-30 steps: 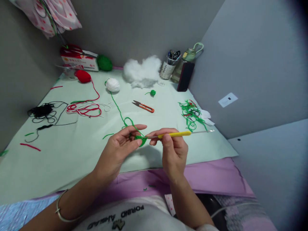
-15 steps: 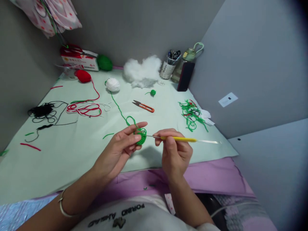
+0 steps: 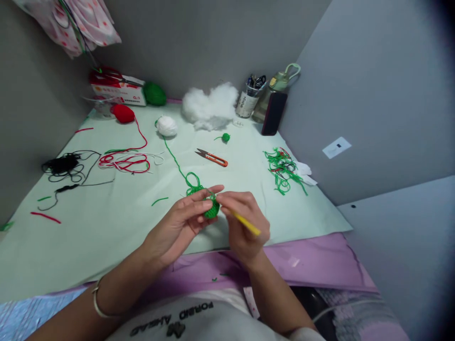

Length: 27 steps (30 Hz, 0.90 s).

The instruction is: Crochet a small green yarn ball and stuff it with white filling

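Note:
My left hand [image 3: 179, 222] pinches a small green crocheted piece [image 3: 212, 210] between thumb and fingers, its forefinger stretched out with green yarn near it. Close against the piece, my right hand [image 3: 247, 225] is closed round a yellow-handled crochet hook [image 3: 245, 222], whose handle points down to the right. The hook's tip is hidden at the piece and my fingertips. Green yarn [image 3: 174, 156] runs from beside the white yarn ball [image 3: 167, 126] down to loops [image 3: 193, 182] behind my left hand.
Orange thread snips [image 3: 212, 157] lie beyond my hands. White stuffing [image 3: 210, 106], a pen cup [image 3: 247, 102], a bottle and a phone [image 3: 275, 113] stand at the back. Yarn scraps [image 3: 284, 170] lie right; black yarn [image 3: 62, 166] and a red ball [image 3: 123, 113] are left.
My right hand has moved left against the green piece, and the hook's handle has swung to point downward. The piece has shifted slightly right and down in my left hand.

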Each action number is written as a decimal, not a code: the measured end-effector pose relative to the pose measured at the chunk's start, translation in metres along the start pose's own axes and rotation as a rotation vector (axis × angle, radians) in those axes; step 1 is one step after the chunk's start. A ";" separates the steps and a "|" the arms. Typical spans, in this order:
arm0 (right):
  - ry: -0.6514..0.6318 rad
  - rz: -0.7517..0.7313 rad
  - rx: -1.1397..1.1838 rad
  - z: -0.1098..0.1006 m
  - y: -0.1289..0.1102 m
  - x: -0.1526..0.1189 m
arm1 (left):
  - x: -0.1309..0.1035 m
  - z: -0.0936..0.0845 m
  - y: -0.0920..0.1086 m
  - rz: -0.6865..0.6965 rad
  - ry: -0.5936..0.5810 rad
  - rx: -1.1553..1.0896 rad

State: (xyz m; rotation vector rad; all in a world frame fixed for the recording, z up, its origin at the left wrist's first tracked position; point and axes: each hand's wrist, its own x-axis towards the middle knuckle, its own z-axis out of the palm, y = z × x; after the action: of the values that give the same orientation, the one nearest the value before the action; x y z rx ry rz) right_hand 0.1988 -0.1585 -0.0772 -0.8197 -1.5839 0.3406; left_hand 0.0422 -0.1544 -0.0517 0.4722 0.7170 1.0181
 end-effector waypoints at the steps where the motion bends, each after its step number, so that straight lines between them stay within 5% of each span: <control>1: 0.043 0.098 0.108 -0.001 0.001 0.002 | 0.000 -0.001 0.001 0.004 0.005 -0.011; 4: 0.124 0.344 0.401 -0.002 0.000 0.007 | -0.002 -0.002 0.002 0.051 0.026 0.035; 9: -0.006 0.430 0.432 0.001 -0.002 0.008 | -0.006 0.000 -0.002 0.156 0.007 0.211; 17: 0.037 0.542 0.571 -0.001 0.003 0.010 | -0.011 -0.002 0.000 0.165 0.034 0.320; 23: 0.008 0.481 0.520 -0.004 -0.004 0.010 | -0.011 -0.006 0.001 0.226 0.055 0.392; 27: -0.050 0.207 0.191 -0.006 -0.009 0.004 | -0.012 -0.003 -0.002 0.328 0.140 0.472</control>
State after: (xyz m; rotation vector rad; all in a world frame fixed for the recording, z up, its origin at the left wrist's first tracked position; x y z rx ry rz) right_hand 0.2020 -0.1640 -0.0672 -0.8329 -1.4889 0.6563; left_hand 0.0371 -0.1658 -0.0517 0.9575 1.0350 1.1970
